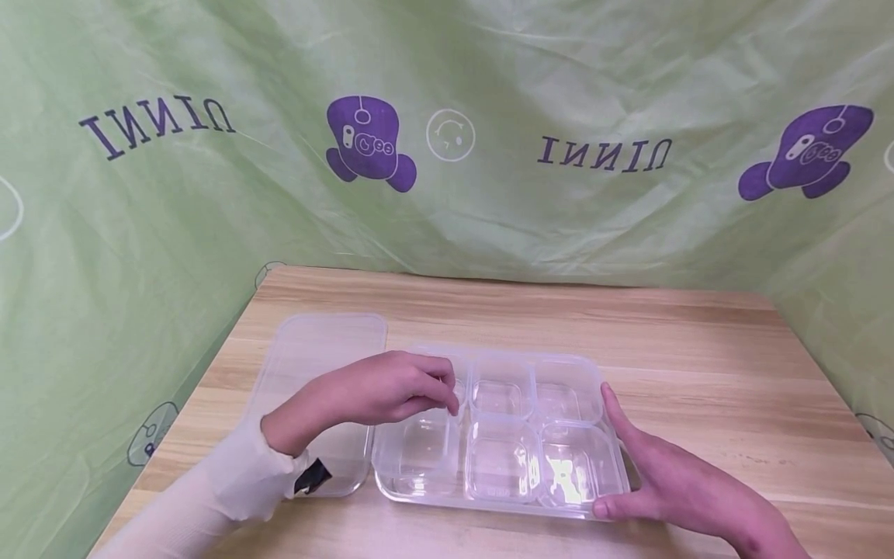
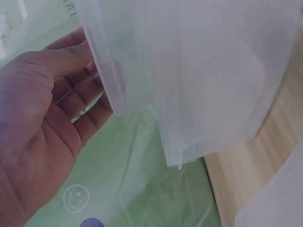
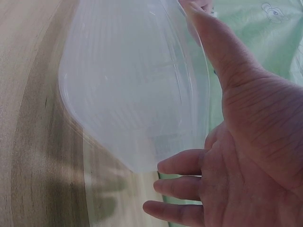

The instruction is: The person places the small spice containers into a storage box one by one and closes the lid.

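A large clear plastic container (image 1: 503,508) stands on the table, holding several small clear boxes (image 1: 503,458) in two rows. My left hand (image 1: 401,388) reaches over its left end. Thumb and curled fingers pinch the rim of a small clear box (image 1: 422,442) at the front left; in the left wrist view this box (image 2: 106,71) sticks up past the container wall (image 2: 213,94). My right hand (image 1: 670,477) spans the container's right end with straight fingers, thumb at the front corner and index finger at the back. In the right wrist view the thumb lies along the container's side (image 3: 132,85).
A translucent flat lid (image 1: 314,341) lies on the table to the left of the container, partly under my left forearm. The wooden table (image 1: 733,365) extends to the right and behind. A green printed cloth (image 1: 489,217) hangs around the back and sides.
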A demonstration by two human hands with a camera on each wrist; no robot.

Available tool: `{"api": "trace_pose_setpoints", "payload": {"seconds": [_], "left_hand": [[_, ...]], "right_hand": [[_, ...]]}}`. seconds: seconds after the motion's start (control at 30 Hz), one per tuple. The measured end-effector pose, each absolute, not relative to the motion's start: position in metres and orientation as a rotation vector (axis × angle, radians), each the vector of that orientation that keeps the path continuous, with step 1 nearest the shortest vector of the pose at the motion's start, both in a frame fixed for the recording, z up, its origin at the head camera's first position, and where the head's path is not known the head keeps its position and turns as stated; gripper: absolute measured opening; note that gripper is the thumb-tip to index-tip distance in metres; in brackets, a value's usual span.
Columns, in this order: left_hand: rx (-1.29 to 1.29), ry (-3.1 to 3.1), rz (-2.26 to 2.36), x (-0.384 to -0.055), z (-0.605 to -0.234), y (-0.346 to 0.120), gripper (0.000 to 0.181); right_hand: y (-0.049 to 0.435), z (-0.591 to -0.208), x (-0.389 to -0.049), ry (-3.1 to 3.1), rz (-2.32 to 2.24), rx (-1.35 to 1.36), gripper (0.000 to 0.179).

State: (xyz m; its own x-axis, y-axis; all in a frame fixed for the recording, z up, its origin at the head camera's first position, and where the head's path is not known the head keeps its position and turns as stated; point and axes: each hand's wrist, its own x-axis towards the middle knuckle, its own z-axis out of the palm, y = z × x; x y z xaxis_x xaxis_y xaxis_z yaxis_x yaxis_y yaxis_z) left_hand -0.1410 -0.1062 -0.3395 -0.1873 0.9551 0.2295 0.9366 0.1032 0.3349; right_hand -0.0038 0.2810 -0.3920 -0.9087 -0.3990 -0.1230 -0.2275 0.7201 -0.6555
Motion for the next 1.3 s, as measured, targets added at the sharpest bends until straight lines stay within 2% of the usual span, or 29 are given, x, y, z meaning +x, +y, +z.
{"api": "trace_pose_setpoints", "payload": {"seconds": [0.43,1.3], "left_hand": [[1.868,2.275,0.576,-0.140,-0.354,-0.097,0.016],[1.962,2.343,0.436,-0.139,-0.367,-0.087,0.014]], "right_hand": [[0.280,-0.391,-0.004,2.673,-0.970,-0.504,0.131],[0.282,-0.393,-0.003,2.705,-0.940,-0.518,0.131]]}}
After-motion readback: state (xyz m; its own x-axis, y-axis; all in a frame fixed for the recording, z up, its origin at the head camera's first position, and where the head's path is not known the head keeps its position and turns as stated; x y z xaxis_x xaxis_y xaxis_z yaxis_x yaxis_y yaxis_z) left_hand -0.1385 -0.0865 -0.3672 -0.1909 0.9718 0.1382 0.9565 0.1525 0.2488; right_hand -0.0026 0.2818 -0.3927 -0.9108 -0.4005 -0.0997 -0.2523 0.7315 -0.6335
